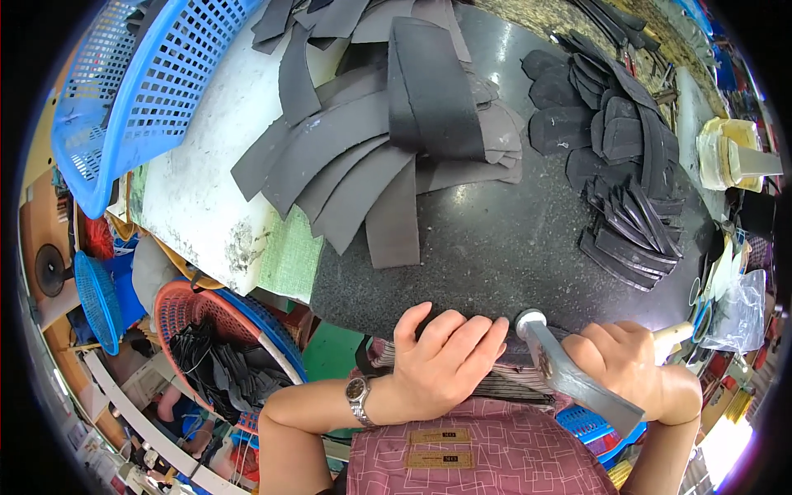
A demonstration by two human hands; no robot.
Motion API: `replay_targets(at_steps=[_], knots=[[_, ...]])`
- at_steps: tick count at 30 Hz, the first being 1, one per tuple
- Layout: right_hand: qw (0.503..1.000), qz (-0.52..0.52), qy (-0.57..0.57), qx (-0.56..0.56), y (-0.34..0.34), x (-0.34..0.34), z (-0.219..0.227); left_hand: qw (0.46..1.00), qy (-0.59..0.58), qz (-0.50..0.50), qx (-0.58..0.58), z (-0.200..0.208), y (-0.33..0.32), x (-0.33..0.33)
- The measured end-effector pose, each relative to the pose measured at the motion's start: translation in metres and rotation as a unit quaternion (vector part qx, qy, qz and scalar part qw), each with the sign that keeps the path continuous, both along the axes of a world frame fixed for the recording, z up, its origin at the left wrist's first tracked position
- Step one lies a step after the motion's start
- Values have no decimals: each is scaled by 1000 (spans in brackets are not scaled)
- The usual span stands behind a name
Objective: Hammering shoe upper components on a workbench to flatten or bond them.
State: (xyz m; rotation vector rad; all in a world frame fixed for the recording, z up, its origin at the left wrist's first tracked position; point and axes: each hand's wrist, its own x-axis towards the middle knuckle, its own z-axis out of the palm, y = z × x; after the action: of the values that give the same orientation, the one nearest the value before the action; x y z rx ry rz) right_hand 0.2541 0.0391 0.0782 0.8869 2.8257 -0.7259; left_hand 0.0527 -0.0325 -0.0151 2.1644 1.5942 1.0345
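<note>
My right hand (615,363) is closed round a hammer (569,367). The hammer's grey metal head crosses in front of my fingers, with its round face toward the table, and its pale handle (675,332) sticks out on the right. At the near edge of the dark stone slab (470,264), my left hand (450,355) has its fingers bent and close together. Its thumb side and whatever it pinches are hidden; something dark shows between it and the hammer. Beyond it lies a fanned pile of dark grey curved strips (346,173), with a wider black piece (433,91) on top.
Black rounded pieces (619,124) and a stack of narrow black strips (631,235) lie at the slab's right. A blue plastic basket (177,82) stands far left. Below it, a red basket (177,301) holds dark pieces. A whitish tub (726,157) sits at right.
</note>
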Motion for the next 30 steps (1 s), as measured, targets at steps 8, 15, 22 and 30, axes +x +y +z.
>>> replay_targets(at_steps=[8, 15, 22, 30], knots=[[1000, -22, 7, 5, 1, 2, 0, 989, 85, -95, 78, 1, -3, -6], [996, 60, 18, 67, 8, -3, -3, 957, 226, -114, 138, 7, -2, -1], [991, 107, 1, 75, 6, -3, -1, 935, 282, -150, 157, 12, -1, -3], [999, 22, -3, 44, -20, 12, -3, 994, -1, -109, -32, 10, 13, -2]])
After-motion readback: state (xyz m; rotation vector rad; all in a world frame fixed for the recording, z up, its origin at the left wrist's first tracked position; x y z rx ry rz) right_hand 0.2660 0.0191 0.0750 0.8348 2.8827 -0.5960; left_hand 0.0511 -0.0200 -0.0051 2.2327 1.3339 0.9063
